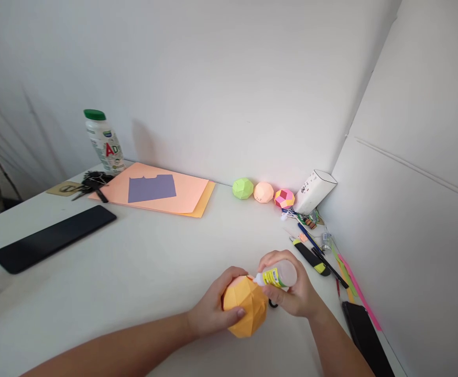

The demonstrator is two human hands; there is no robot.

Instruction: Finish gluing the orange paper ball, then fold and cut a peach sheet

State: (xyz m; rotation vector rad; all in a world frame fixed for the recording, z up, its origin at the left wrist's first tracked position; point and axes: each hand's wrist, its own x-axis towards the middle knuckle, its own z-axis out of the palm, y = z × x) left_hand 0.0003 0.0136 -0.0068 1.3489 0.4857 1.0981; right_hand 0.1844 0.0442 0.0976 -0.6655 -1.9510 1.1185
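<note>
A faceted ball of folded orange paper [246,309] is gripped in my left hand [215,306], with the thumb on its near face and the fingers over its far left side. My right hand [292,293] is closed round a small glue bottle [278,273] with a yellow label. The bottle is tilted, its nozzle pointing left and meeting the top right edge of the ball, where a pinkish paper piece shows. A small black loop [273,303], partly hidden, lies on the table beneath my right hand.
Along the wall stand a green paper ball [242,188], a peach one [263,192], a multicoloured one [284,198] and a white box [315,191]. A utility knife [311,256] and phone [366,335] lie right. Left are paper sheets [189,199], a black slab [56,238] and a white bottle [104,141].
</note>
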